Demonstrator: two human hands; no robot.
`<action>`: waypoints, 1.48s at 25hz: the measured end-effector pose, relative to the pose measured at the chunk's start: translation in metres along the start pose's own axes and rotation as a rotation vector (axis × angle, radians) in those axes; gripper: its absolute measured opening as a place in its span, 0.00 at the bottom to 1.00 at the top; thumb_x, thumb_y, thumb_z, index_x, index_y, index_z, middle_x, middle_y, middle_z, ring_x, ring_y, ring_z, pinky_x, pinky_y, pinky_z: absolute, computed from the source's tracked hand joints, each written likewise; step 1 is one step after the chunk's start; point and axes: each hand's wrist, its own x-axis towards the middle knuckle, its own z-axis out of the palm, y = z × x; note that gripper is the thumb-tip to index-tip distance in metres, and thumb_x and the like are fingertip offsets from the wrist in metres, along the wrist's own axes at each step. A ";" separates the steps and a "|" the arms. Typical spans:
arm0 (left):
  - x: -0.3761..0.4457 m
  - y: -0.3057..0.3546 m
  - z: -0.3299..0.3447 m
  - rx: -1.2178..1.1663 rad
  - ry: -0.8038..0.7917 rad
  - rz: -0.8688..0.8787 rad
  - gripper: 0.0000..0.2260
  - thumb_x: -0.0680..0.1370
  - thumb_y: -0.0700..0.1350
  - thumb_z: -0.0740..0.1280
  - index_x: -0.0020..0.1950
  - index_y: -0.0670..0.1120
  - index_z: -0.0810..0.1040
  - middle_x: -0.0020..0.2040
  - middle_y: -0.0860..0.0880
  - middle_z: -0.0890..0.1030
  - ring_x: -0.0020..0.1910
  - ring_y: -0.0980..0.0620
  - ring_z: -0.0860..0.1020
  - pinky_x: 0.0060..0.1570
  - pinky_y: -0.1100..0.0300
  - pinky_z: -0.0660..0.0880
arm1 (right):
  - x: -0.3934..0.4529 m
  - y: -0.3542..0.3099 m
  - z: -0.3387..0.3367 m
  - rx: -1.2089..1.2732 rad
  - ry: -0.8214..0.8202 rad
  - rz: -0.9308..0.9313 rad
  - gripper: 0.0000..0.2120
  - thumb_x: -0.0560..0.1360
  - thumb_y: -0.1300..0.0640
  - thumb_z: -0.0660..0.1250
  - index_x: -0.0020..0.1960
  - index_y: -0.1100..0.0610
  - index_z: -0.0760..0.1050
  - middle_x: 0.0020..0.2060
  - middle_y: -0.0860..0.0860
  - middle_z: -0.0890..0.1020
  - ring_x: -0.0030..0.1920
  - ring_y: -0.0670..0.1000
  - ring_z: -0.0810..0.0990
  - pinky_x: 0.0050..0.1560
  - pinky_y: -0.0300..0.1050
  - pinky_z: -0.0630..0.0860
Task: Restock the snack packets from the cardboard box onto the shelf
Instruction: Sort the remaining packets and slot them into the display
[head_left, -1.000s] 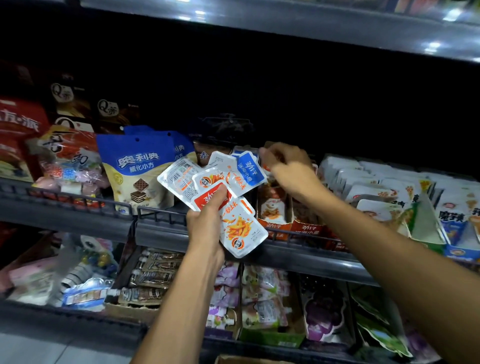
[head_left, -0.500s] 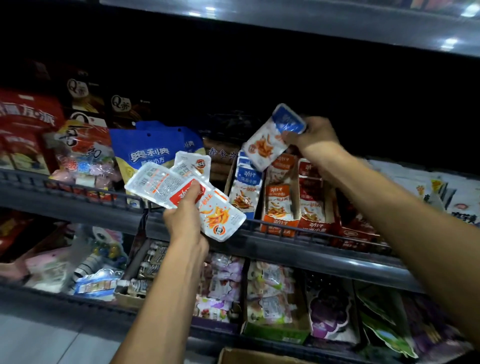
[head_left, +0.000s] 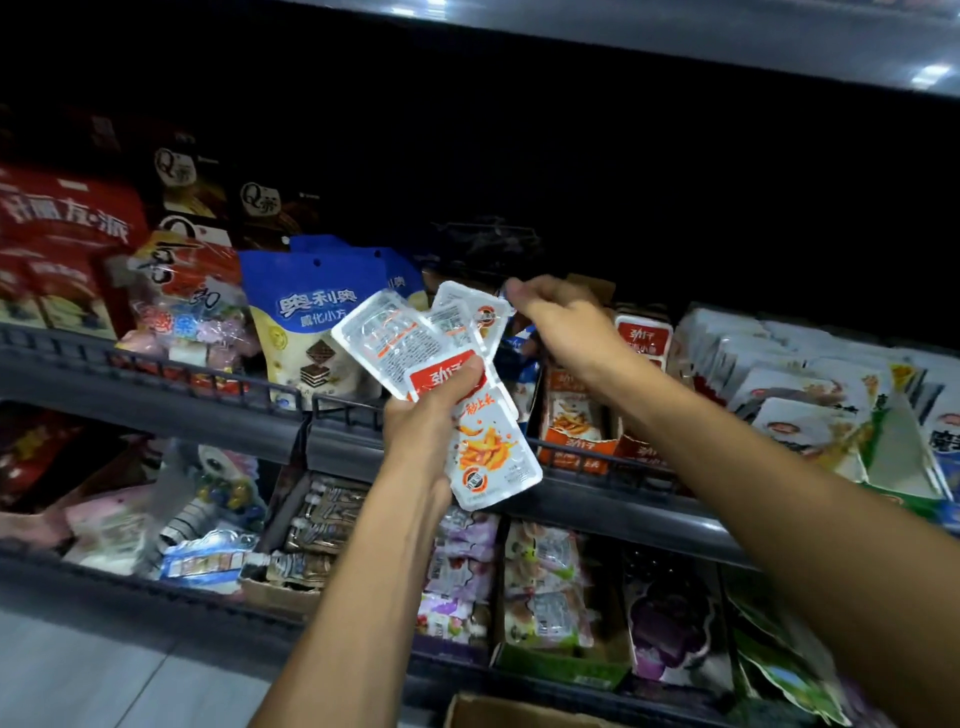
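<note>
My left hand grips a fan of small white snack packets with red tops, held up in front of the middle shelf. One packet faces me with orange sticks printed on it; the others show their printed backs. My right hand is at the top right of the fan, and its fingertips pinch the corner of the uppermost packet. Behind the hands, open orange display boxes on the shelf hold upright packets of the same kind. The cardboard box shows only its top edge at the bottom.
A blue and cream biscuit bag stands left of the display boxes, with red bags further left. White packets fill the shelf on the right. The lower shelf holds trays of assorted snacks. A wire rail runs along the shelf front.
My right hand held a blue-topped packet up over the display boxes; that packet has left it and the hand has come back down to the fan. My left hand has risen slightly.
</note>
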 end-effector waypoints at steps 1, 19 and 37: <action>-0.002 -0.001 0.003 0.007 -0.010 0.006 0.10 0.73 0.38 0.75 0.53 0.42 0.81 0.46 0.42 0.85 0.38 0.47 0.84 0.39 0.50 0.83 | -0.010 -0.008 -0.004 0.155 -0.073 0.062 0.16 0.76 0.42 0.66 0.56 0.52 0.74 0.48 0.52 0.82 0.36 0.49 0.81 0.33 0.42 0.73; -0.010 -0.008 0.008 -0.004 0.081 0.012 0.17 0.78 0.52 0.69 0.63 0.44 0.77 0.45 0.48 0.84 0.39 0.51 0.83 0.46 0.50 0.81 | -0.113 0.041 -0.052 0.330 -0.104 0.431 0.10 0.80 0.60 0.63 0.59 0.59 0.76 0.48 0.52 0.85 0.40 0.47 0.84 0.30 0.38 0.76; -0.022 -0.021 0.026 0.115 -0.060 0.018 0.17 0.77 0.52 0.71 0.63 0.46 0.77 0.49 0.49 0.86 0.45 0.51 0.85 0.44 0.55 0.81 | -0.039 0.042 -0.083 -1.385 -0.132 -0.066 0.07 0.74 0.63 0.66 0.51 0.55 0.77 0.42 0.51 0.77 0.46 0.54 0.80 0.41 0.46 0.72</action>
